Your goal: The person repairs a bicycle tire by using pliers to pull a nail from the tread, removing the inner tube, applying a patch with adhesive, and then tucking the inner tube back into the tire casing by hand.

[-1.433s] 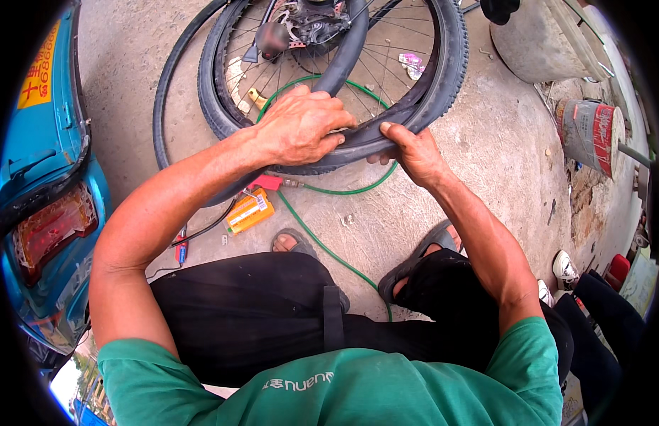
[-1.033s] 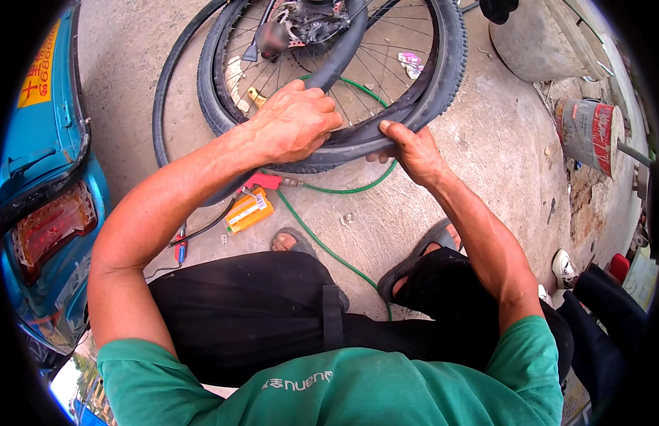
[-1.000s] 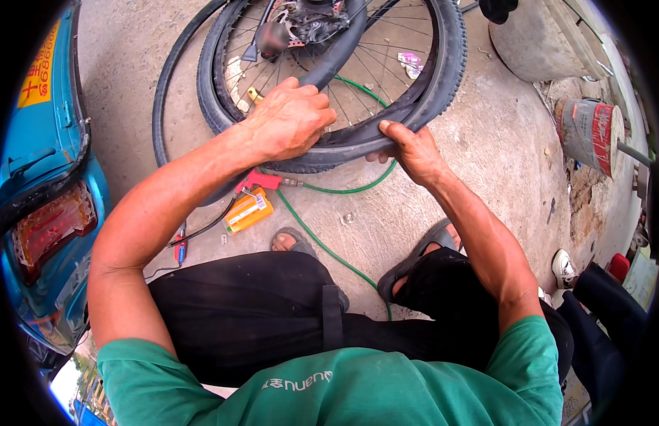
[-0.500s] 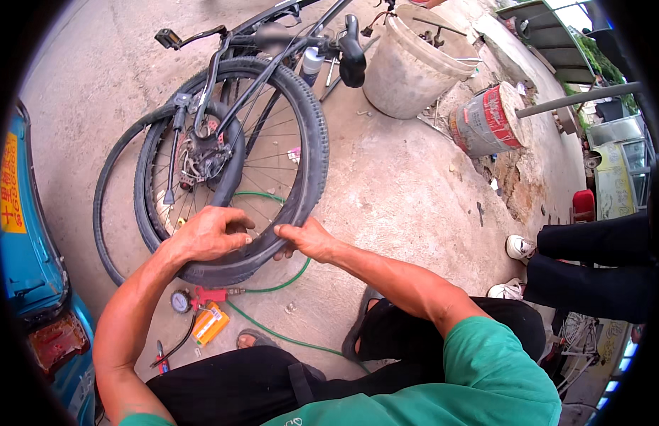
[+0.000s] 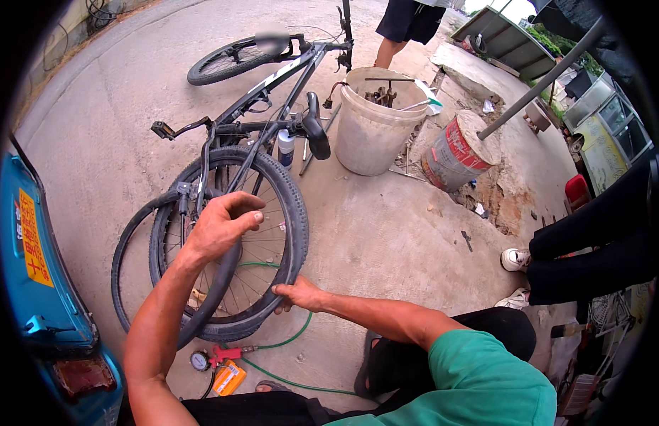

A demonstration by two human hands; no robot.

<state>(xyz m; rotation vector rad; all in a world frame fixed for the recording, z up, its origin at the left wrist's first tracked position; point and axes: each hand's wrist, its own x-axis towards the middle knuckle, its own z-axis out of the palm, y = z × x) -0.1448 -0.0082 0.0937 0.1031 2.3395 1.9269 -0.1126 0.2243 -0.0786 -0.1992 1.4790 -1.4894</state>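
A black bicycle [image 5: 276, 79] lies on its side on the concrete. Its rear wheel, with a knobbly tire [image 5: 299, 206], is nearest to me. My right hand [image 5: 298, 294] pinches the near right part of that tire, thumb on top and fingers curling beneath. Above the wheel hovers my left hand [image 5: 226, 224], holding nothing, its fingers bent and apart from the thumb. A black inner tube [image 5: 221, 287] hangs out of the wheel in loops, passing below my left wrist. A red tire inflator with a gauge [image 5: 200, 360] and a green hose [image 5: 287, 339] rests on the ground close to me.
A blue vehicle [image 5: 56, 284] stands at the left edge. Beyond the bicycle are a dirty white bucket of tools [image 5: 375, 135] and a red-and-white bucket holding a pole [image 5: 454, 153]. One person's legs [image 5: 585, 241] are at the right, another's [image 5: 407, 32] behind. An orange box [image 5: 230, 378] lies near the inflator.
My left hand has lifted off the tire and moved up over the wheel's middle. My right hand stays on the tire. The view has tilted up, showing more of the bicycle.
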